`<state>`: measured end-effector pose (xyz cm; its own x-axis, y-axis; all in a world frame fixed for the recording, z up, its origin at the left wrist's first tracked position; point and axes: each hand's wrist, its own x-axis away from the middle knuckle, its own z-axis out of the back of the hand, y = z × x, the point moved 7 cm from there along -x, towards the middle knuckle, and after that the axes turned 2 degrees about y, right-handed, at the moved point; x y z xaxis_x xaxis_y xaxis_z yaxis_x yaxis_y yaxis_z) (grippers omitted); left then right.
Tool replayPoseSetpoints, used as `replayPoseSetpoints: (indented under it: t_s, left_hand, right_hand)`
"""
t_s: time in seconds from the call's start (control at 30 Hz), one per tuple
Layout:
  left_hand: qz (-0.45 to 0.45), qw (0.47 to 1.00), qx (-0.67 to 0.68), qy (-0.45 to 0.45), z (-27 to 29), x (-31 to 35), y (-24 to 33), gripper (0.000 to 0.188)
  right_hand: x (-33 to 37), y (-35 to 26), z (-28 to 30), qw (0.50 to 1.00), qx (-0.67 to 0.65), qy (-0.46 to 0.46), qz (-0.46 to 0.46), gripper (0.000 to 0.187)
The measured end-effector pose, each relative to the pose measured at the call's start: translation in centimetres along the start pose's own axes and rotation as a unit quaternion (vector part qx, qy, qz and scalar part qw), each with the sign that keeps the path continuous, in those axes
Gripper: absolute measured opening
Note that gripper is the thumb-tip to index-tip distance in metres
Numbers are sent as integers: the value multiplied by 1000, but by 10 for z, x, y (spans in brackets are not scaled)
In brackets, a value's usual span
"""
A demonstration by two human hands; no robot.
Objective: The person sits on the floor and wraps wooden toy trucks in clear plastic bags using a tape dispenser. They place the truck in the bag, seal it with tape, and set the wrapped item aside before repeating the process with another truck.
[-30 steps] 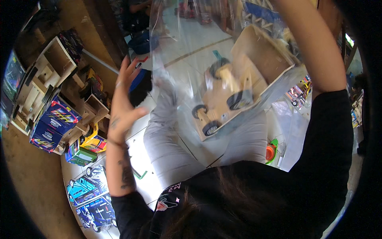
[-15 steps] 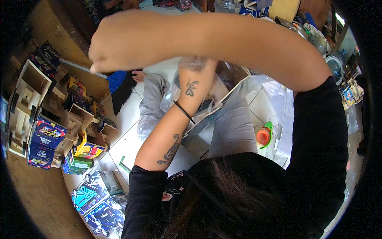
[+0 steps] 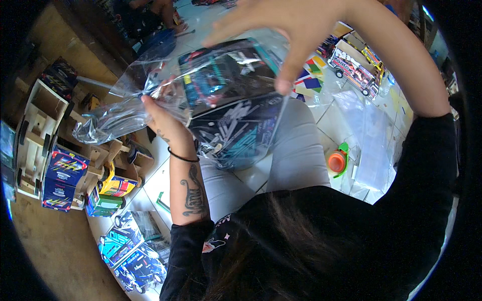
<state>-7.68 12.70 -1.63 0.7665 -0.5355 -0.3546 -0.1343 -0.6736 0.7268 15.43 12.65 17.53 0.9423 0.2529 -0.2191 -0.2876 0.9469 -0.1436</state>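
A box-shaped thing (image 3: pixel 236 118) with dark panels, printed in teal, red and white, is wrapped in a clear plastic bag (image 3: pixel 108 118) above my lap. The bag's gathered end spreads out to the left. My left hand (image 3: pixel 168 120) closes around that bunched plastic, thumb uppermost, its other fingers partly hidden. Over the far right side of the wrapped thing, my right hand (image 3: pixel 296 22) is spread wide, thumb down by the right edge and fingers reaching left. Whether its thumb touches the plastic I cannot tell.
Wooden toy trucks (image 3: pixel 63 170) with printed sides are stacked along the left wall. Printed panels (image 3: pixel 133 253) lie lower left. To the right are an orange roll with a green holder (image 3: pixel 337 161), clear plastic sheets (image 3: pixel 374 145) and another toy truck (image 3: pixel 354 67). A person (image 3: pixel 158 12) sits at the back.
My right arm has swung back from far left to the right, its hand opening. The wrapped thing, mostly hidden before, now shows above my lap. My left hand has moved left.
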Motion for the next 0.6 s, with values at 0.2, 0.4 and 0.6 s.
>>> replayPoseSetpoints:
  t_s: [0.2,0.4,0.6]
  left_hand:
    - [7,991,-80,106,85,-42,-9,58]
    - [124,989,73,26,155,-35,10,72]
    - [237,961,131,-51,173,0,7,72]
  right_hand:
    - [-27,49,-8,972,178,-85,-130,20]
    - [-8,106,-52,812,-52,580,-47,17]
    - [82,164,-362,615,-391,376,-572,72]
